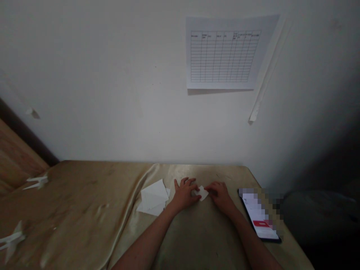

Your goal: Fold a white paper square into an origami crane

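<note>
Between my two hands a small folded piece of white paper (201,193) lies on or just above the cloth-covered table. My left hand (185,193) pinches its left side with thumb and forefinger, while the other fingers fan out. At the paper's right edge, my right hand (219,193) grips it with the fingertips curled together. To the left of my left hand rests a loose pile of white paper sheets (154,197), some at an angle to each other. The fold details of the small piece are too small to make out.
A phone (260,217) with a lit screen, partly pixelated, lies near the table's right edge. Folded white paper shapes (12,240) sit at the far left. The gold cloth (84,210) has a raised crease. A printed table sheet (225,56) hangs on the wall behind.
</note>
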`<action>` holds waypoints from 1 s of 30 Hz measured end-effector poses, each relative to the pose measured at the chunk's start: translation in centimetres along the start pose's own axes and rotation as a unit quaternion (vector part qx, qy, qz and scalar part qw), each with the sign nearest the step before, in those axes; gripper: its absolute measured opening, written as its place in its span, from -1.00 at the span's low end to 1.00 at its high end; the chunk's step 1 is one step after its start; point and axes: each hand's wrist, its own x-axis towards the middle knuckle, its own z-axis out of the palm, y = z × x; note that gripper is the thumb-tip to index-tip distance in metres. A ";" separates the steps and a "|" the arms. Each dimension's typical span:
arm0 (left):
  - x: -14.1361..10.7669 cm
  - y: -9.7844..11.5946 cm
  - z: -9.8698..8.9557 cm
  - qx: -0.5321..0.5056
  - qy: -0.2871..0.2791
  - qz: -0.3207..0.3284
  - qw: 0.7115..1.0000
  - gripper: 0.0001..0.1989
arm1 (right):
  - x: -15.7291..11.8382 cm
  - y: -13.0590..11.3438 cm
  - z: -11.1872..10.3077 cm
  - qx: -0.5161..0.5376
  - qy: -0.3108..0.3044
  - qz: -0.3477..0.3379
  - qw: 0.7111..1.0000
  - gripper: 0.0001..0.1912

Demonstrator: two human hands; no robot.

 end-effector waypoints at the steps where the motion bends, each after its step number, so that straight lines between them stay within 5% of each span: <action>1: 0.0 -0.1 0.0 -0.002 -0.003 0.002 1.000 -0.69 | 0.1 0.1 0.0 -0.001 -0.005 -0.002 1.000 -0.66; 10: 0.0 -0.8 -0.7 0.006 -0.033 0.037 0.999 -0.60 | 0.5 0.7 0.2 -0.037 -0.025 -0.019 0.999 -0.84; 30: -0.2 -0.1 -1.3 0.001 -0.036 0.032 0.999 -0.56 | 1.1 -0.7 0.9 -0.092 -0.009 0.020 0.996 -0.83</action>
